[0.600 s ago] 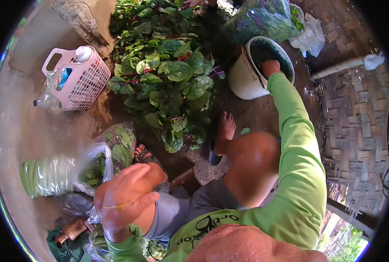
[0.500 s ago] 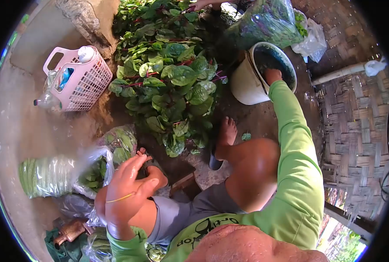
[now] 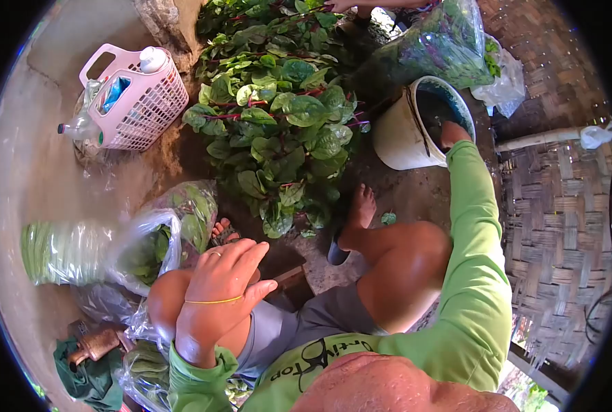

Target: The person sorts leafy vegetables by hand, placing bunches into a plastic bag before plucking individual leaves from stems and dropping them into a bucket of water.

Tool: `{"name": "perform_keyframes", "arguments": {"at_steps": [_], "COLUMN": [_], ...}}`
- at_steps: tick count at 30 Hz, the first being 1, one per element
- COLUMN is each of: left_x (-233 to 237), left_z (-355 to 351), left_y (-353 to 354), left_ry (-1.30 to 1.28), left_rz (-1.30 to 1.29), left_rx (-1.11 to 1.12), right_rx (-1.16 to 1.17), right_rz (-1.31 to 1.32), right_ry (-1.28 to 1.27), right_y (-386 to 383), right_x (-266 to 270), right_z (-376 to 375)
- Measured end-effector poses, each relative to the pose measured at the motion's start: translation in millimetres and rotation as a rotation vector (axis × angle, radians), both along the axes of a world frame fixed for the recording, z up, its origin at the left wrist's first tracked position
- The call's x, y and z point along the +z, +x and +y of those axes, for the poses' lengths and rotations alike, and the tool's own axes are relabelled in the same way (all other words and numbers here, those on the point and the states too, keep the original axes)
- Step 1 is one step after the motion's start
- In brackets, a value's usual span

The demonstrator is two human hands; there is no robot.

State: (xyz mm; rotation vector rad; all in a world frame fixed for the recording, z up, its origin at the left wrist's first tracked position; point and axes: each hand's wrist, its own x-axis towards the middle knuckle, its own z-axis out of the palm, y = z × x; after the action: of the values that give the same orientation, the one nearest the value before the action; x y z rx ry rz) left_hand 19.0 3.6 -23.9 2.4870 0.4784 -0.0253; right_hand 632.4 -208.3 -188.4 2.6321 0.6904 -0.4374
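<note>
Left hand [image 3: 220, 288] rests loose and empty on the knee [image 3: 163, 302] (yellow band [image 3: 213, 301] round it). Right hand [image 3: 452, 132] is inside the bucket [image 3: 397, 141] beside the greens [image 3: 278, 130], grip hidden, possibly submerged. Rim pressure could tip the bucket.

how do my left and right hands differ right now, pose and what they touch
The left hand lies on the bare knee, close to the body; the right hand is stretched out into the white bucket. The left hand shows whole, fingers loosely spread, holding nothing; the right hand is partly hidden, so its grip cannot be told. Only the left wrist bears a yellow rubber band. Both come out of bright green sleeves.
</note>
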Motion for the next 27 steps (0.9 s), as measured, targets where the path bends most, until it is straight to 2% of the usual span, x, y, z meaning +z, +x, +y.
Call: {"name": "perform_keyframes", "arguments": {"at_steps": [2,6,9,10,13,18,21,23,26,27], "left_x": [1.2,4.3,8.6,9.9,7.4,3.7,4.1,6.0,-0.7,-1.0], "left_z": [-3.7,-11.5,-18.0,-20.0,-24.2,-26.5,-25.9,-25.4,-23.3,-22.1], "left_y": [-1.4,-5.5,-6.9,-7.6,-12.3,-16.8,-20.6,-22.4,-22.5,-21.8], "left_ry": [-0.005,-0.03,-0.043,-0.045,-0.046,-0.076,-0.089,-0.088,-0.018,-0.027], "left_rz": [-0.021,-0.069,-0.114,-0.129,-0.207,-0.243,-0.223,-0.232,-0.394,-0.341], "left_rx": [-0.019,-0.041,-0.062,-0.067,-0.089,-0.145,-0.174,-0.17,-0.135,-0.141], "right_rx": [-0.065,0.05,0.124,0.124,0.084,0.155,0.202,0.276,0.375,0.383], "right_rz": [0.066,-0.028,-0.109,-0.143,-0.196,-0.25,-0.331,-0.401,-0.406,-0.395], "right_ry": [-0.053,0.012,-0.125,-0.034,-0.056,-0.149,-0.226,-0.162,-0.117,-0.088], "right_y": [0.9,3.8,19.1,16.4,-15.4,-5.2,-23.3,-26.5,-28.8,-40.5], "right_x": [23.2,67.2,81.3,88.6,126.6,154.9,195.5,218.9,256.2,267.9], "right_z": [-0.5,-14.5,-20.3,-27.2,-25.4,-28.0,-4.6,16.9,63.2,85.3]}}
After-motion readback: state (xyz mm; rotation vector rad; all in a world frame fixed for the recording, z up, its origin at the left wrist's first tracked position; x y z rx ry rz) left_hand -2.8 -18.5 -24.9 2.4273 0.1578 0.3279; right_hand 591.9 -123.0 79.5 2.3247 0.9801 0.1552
